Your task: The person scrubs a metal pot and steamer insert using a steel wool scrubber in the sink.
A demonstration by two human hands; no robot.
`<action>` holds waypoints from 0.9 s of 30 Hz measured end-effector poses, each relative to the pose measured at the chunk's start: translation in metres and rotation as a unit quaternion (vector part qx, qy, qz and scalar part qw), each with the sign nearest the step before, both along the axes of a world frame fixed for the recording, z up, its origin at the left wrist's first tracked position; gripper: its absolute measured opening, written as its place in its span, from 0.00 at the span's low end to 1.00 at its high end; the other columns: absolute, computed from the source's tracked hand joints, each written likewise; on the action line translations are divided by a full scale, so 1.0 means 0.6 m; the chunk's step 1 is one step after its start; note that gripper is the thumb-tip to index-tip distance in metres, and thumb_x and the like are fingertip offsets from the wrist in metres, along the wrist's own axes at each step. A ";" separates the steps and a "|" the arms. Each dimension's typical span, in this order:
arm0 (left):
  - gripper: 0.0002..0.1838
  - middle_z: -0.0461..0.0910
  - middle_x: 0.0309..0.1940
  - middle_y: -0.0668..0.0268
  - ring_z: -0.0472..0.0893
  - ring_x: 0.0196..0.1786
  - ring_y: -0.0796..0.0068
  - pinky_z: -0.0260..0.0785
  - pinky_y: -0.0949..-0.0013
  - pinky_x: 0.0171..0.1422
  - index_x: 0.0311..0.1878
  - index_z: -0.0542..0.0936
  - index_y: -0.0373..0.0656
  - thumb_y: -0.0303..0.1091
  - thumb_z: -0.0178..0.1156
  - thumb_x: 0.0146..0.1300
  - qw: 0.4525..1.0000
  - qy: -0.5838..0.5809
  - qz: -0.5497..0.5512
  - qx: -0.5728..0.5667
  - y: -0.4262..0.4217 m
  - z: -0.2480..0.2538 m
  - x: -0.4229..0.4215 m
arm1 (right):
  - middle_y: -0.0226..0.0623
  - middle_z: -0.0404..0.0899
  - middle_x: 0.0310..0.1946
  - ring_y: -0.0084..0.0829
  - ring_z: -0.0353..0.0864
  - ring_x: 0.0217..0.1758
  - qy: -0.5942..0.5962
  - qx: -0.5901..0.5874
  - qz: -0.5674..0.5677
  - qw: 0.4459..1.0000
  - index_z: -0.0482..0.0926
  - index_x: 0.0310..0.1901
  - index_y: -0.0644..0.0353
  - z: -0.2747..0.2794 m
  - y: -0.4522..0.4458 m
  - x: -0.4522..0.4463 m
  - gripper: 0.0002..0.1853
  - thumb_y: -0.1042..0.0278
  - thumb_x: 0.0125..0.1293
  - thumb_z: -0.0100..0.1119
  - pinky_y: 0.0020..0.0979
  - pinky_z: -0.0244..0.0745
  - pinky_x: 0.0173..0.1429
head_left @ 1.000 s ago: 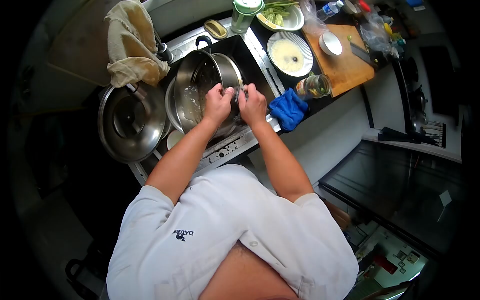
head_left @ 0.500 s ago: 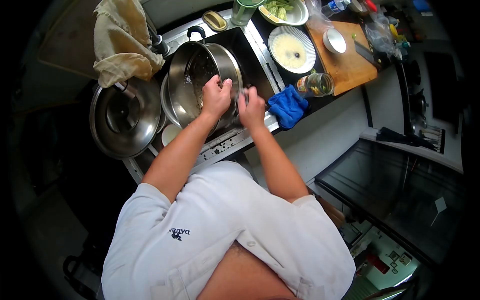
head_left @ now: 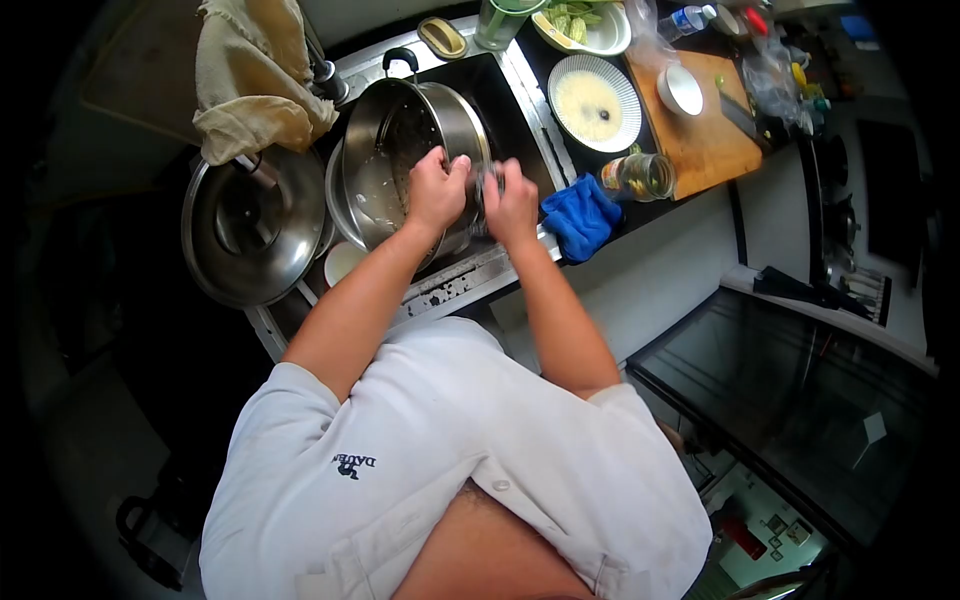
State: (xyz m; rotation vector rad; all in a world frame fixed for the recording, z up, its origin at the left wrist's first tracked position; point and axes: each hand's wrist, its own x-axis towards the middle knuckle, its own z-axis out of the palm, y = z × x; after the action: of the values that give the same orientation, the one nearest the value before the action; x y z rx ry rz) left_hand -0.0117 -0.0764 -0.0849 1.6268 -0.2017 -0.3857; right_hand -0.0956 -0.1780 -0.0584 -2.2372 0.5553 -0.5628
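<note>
A large steel pot point(head_left: 385, 130) with a black loop handle stands tilted on its side in the dark sink. My left hand point(head_left: 438, 190) is closed on the pot's rim, thumb on the outside. Against the pot's outer wall, beside its rim, my right hand point(head_left: 511, 203) has its fingers closed round a small, blurred, greyish thing that I cannot make out. Water droplets cling to the pot's inside. Behind the pot, another metal vessel shows its rim.
A steel lid point(head_left: 250, 225) lies left of the sink, near a beige cloth point(head_left: 255, 75). To the right are a blue cloth point(head_left: 580, 217), a glass jar point(head_left: 640, 177), a ribbed plate point(head_left: 594, 103), a cutting board point(head_left: 700, 150) with a white bowl point(head_left: 680, 90) and a knife point(head_left: 742, 120).
The pot has tipped slightly, and its inside shows less water than a second ago. My right hand has shifted a little along the pot's outer wall. The whole view has swayed slightly.
</note>
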 end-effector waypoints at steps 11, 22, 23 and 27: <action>0.16 0.70 0.14 0.55 0.67 0.20 0.73 0.63 0.61 0.27 0.26 0.72 0.35 0.36 0.62 0.62 1.000 -0.028 -0.006 0.010 0.000 0.011 0.001 | 0.55 0.80 0.31 0.58 0.80 0.36 -0.017 0.013 -0.015 1.000 0.74 0.38 0.63 -0.001 -0.012 0.021 0.06 0.70 0.66 0.57 0.49 0.74 0.38; 0.11 0.74 0.22 0.69 0.72 0.24 0.84 0.70 0.72 0.26 0.31 0.74 0.36 0.31 0.60 0.67 0.998 -0.005 -0.039 0.046 0.004 0.004 -0.001 | 0.57 0.80 0.31 0.59 0.80 0.36 0.028 0.033 -0.008 0.999 0.75 0.40 0.64 -0.017 0.024 -0.049 0.08 0.69 0.64 0.58 0.50 0.74 0.39; 0.11 0.72 0.20 0.70 0.71 0.24 0.84 0.67 0.72 0.27 0.30 0.74 0.36 0.32 0.60 0.67 0.997 -0.031 -0.036 0.062 0.007 0.020 -0.005 | 0.57 0.81 0.32 0.59 0.81 0.37 -0.011 0.008 -0.013 1.000 0.75 0.39 0.64 -0.025 0.002 -0.017 0.08 0.69 0.64 0.58 0.50 0.74 0.40; 0.13 0.68 0.17 0.70 0.64 0.24 0.83 0.59 0.69 0.28 0.28 0.74 0.36 0.34 0.62 0.65 0.996 -0.038 -0.029 0.075 0.017 0.059 -0.015 | 0.55 0.82 0.30 0.60 0.81 0.37 0.082 -0.035 0.049 0.995 0.78 0.38 0.60 0.002 -0.081 0.129 0.09 0.63 0.63 0.59 0.53 0.76 0.42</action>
State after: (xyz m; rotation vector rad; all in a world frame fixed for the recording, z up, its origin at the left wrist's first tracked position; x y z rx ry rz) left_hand -0.0209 -0.0661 -0.0496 1.7883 -0.2833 -0.3902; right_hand -0.0181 -0.2265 -0.0572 -2.3782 0.5123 -0.3552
